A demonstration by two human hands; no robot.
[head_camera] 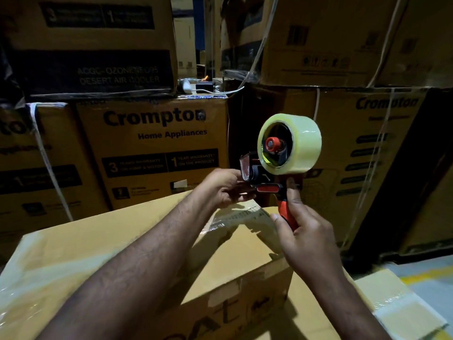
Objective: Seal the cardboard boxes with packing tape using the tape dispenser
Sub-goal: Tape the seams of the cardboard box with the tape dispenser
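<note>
A red and black tape dispenser (274, 173) with a roll of clear packing tape (291, 143) is held upright above the far edge of a cardboard box (103, 244). My right hand (304, 231) grips its red handle from below. My left hand (225, 187) has its fingers curled at the dispenser's front end, by the cutter guard; what they pinch there is hidden. Clear tape (235, 217) lies shiny over the box's far top edge. A second, lower cardboard box (397, 307) with tape on its top sits to the right.
Large printed appliance cartons (157, 148) are stacked in a wall close behind the box, some bound with white straps. Small items and a white cable (203, 87) lie on a carton at centre back. Grey floor with a yellow line (431, 276) shows at right.
</note>
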